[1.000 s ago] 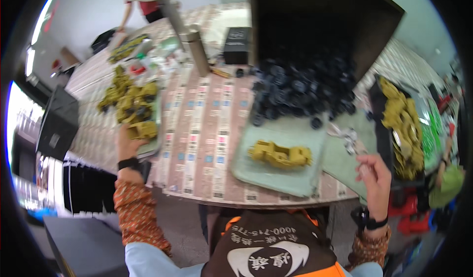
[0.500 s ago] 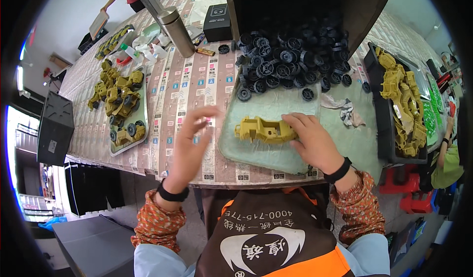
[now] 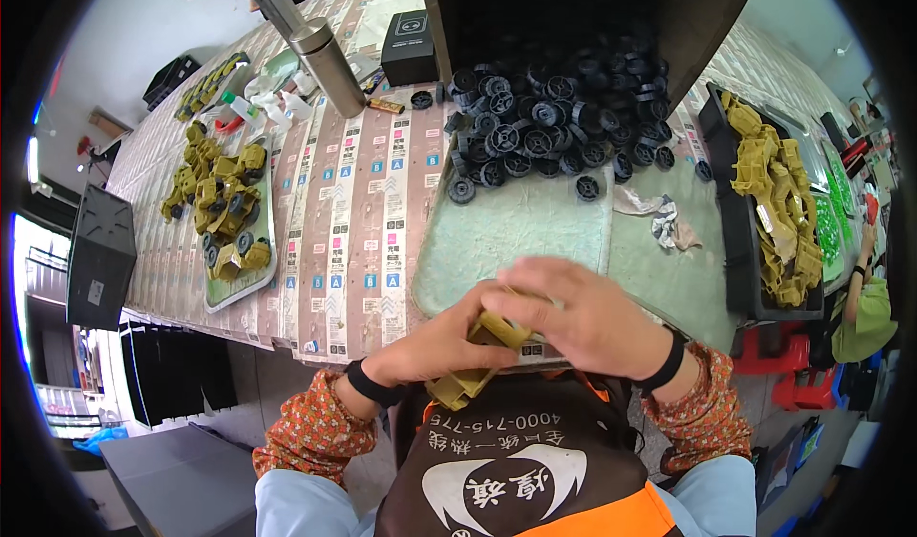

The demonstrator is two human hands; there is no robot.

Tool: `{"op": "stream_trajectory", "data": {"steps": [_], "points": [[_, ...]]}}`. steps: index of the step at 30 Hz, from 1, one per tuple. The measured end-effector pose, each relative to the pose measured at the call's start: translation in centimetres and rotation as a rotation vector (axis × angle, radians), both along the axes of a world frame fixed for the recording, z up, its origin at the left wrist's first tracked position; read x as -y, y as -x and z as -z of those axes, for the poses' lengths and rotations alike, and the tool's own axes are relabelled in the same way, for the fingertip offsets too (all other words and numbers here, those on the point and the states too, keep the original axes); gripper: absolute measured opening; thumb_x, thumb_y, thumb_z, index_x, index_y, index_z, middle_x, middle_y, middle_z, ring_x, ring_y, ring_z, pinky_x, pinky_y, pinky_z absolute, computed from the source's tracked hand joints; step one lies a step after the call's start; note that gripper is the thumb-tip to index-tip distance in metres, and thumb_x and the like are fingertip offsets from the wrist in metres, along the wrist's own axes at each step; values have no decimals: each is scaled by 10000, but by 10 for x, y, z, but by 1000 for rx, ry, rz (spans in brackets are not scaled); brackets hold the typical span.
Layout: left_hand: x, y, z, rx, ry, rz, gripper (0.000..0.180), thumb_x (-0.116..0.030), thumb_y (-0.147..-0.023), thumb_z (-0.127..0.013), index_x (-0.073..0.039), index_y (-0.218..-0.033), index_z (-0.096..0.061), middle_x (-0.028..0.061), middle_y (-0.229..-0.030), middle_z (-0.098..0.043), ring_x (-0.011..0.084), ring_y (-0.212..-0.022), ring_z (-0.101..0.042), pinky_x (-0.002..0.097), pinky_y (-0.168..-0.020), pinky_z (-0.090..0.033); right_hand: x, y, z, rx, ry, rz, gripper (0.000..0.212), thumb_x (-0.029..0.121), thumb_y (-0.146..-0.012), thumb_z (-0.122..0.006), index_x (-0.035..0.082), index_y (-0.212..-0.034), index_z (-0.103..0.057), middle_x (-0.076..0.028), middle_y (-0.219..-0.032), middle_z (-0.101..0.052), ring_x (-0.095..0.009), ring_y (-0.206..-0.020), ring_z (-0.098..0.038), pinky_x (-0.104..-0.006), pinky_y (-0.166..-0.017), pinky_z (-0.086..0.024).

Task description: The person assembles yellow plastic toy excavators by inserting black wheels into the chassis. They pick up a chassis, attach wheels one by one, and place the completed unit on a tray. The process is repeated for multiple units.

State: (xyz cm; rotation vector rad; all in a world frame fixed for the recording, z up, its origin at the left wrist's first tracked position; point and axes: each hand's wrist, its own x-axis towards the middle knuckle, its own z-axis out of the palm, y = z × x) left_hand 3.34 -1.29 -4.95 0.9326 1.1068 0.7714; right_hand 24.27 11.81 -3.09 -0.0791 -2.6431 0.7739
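Observation:
My left hand is closed around a mustard-yellow plastic toy car body, held tilted at the table's front edge above my apron. Part of the body is hidden behind my fingers. Over its upper end my right hand hovers with fingers stretched out and slightly blurred; whether they touch the body I cannot tell. Beyond both hands lies a pale green mat. A heap of black toy wheels spills onto its far end from a dark open box, and one wheel sits nearer.
On the left, a tray carries yellow car bodies with wheels. A black crate of yellow parts stands on the right, beside a crumpled cloth. Farther back are a steel flask and a black carton.
The car body has left the mat, passing from my right hand's side into my left hand, and is now close to my apron. Both hands have come together.

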Motion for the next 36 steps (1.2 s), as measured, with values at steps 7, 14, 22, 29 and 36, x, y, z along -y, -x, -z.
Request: {"op": "stream_trajectory", "data": {"steps": [7,14,22,29,36], "points": [[24,7,9,421,126,-396,566,-298,-1024,-616,-80,-1475,-351,139,-1186,-612,264,-1044,-685,435,-900,-605,-117,-21,57,201,10,653,331,61,-802,-729,70,-1123,-649,-140,-1076,-636,-377,-1079,-583,-455,-903,-505],[35,4,23,686,109,-548,609,-452,-1049,-536,-77,-1502,-377,145,-1298,-593,346,-1208,-624,608,-970,-570,-126,5,75,243,-282,582,328,118,-784,-779,51,-1050,-599,-165,-1063,-614,-389,-1044,-584,-470,-899,-509],[45,0,29,690,93,-576,489,-371,-1063,-532,-83,-1432,-390,164,-1274,-581,338,-1183,-633,546,-917,-609,-112,6,64,190,-266,574,231,122,-767,-651,37,-962,-560,-190,-980,-567,-407,-974,-580,-515,-789,-518],[40,0,26,629,73,-518,577,-385,-1039,-560,-59,-1483,-389,243,-1257,-626,368,-1121,-675,559,-910,-604,-84,8,71,397,-64,324,250,178,-805,-662,82,-1023,-585,-203,-976,-557,-429,-907,-595,-492,-780,-508],[41,0,22,638,-25,-595,596,-311,-1027,-608,-76,-1511,-352,165,-1378,-555,371,-1251,-604,535,-924,-599,-69,24,75,199,-42,404,401,104,-785,-766,31,-1104,-535,-223,-1033,-547,-440,-1000,-587,-499,-852,-509]]}}
